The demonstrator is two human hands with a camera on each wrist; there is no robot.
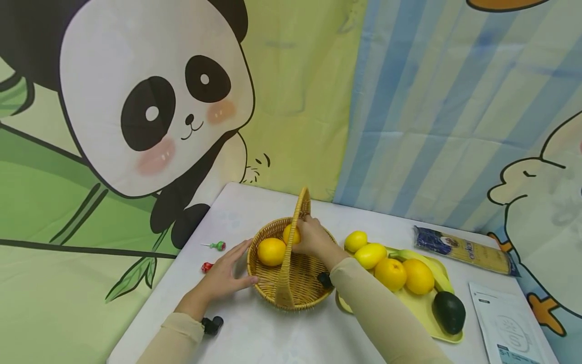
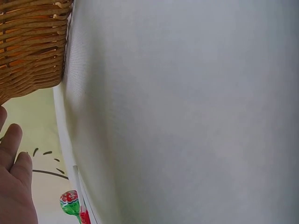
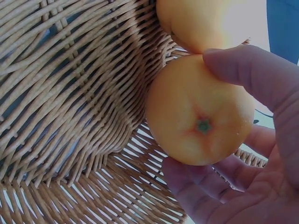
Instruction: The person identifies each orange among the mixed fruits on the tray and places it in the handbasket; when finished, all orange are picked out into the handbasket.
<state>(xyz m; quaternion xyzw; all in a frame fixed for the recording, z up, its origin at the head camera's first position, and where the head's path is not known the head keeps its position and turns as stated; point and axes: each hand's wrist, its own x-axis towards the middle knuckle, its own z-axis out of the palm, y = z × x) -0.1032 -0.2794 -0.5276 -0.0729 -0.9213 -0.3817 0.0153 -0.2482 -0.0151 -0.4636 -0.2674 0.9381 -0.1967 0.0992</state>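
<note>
A round wicker basket (image 1: 300, 293) with a tall arched handle stands on the white table. My right hand (image 1: 313, 237) reaches inside it and grips an orange (image 3: 201, 112), thumb on one side and fingers on the other. Against that fruit lies a second orange (image 1: 272, 252), in the basket's left half. My left hand (image 1: 224, 275) is at the basket's left side, thumb and fingers spread around the rim. In the left wrist view its fingers (image 2: 10, 147) are close to the woven wall; whether they touch it I cannot tell.
Right of the basket is a yellow tray (image 1: 420, 306) with oranges (image 1: 419, 276), lemons (image 1: 370, 255), a banana (image 1: 436, 270) and an avocado (image 1: 449, 312). Behind it lies a pasta packet (image 1: 468, 250); a white pouch (image 1: 506, 323) is at right. Two lollipops (image 1: 220, 245) lie at left.
</note>
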